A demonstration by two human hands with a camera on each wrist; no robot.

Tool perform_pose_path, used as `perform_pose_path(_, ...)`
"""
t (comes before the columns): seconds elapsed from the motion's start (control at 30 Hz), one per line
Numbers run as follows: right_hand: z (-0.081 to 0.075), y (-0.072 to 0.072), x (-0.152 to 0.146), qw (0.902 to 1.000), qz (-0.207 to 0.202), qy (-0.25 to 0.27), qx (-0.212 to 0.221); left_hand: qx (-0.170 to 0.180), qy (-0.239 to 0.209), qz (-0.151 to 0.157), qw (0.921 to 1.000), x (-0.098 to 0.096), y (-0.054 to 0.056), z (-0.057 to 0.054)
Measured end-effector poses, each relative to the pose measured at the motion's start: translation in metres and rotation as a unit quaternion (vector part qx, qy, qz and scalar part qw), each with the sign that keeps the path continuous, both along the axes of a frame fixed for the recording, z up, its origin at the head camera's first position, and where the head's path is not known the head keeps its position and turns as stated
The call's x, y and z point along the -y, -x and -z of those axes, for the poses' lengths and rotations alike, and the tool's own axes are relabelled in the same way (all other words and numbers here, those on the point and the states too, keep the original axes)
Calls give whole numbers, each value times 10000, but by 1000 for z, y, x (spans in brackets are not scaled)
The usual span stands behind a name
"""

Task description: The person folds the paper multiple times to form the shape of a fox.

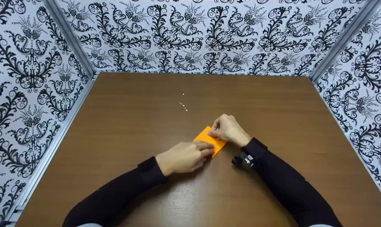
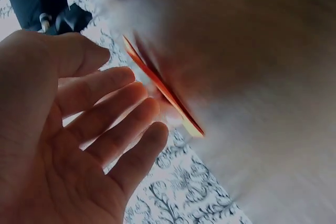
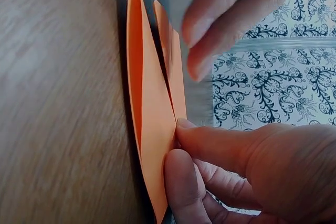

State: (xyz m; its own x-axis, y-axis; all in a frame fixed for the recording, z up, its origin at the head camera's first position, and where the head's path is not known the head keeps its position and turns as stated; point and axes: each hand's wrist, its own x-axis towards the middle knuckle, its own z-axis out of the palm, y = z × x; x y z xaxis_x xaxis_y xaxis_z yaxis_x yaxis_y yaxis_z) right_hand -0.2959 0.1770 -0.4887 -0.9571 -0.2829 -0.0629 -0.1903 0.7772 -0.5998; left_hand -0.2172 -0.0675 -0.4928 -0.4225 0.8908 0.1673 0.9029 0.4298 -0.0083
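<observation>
A folded piece of orange paper (image 1: 218, 144) lies on the table between both hands. Its layers part into a loose flap along one side in the right wrist view, where the paper (image 3: 152, 108) appears edge-on. My right hand (image 1: 228, 128) pinches the paper near a fold between thumb and index finger; the pinch shows at the right hand (image 3: 247, 169) in the right wrist view. With fingers extended, my left hand (image 1: 184, 157) reaches over the paper's near side. In the left wrist view the left hand (image 2: 100, 124) has gently bent, spread fingers, and the paper is beyond their tips.
The brown wooden table (image 1: 130, 104) has small bright specks (image 1: 184, 106) beyond the paper. Patterned walls (image 1: 190, 34) with grey metal corner posts (image 1: 72, 37) enclose its back and sides. A small black wrist camera (image 1: 237, 161) hangs at the right cuff.
</observation>
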Motion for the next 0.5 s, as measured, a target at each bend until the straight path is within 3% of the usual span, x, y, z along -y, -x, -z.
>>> perform_pose_path(0.2,1,0,-1,10000,-53,81,19,-227,297,130,9992,-7,-3,3)
perform_pose_path(0.5,0,-1,-3,9998,-146,142,12,-42,346,10,9994,-3,-5,3)
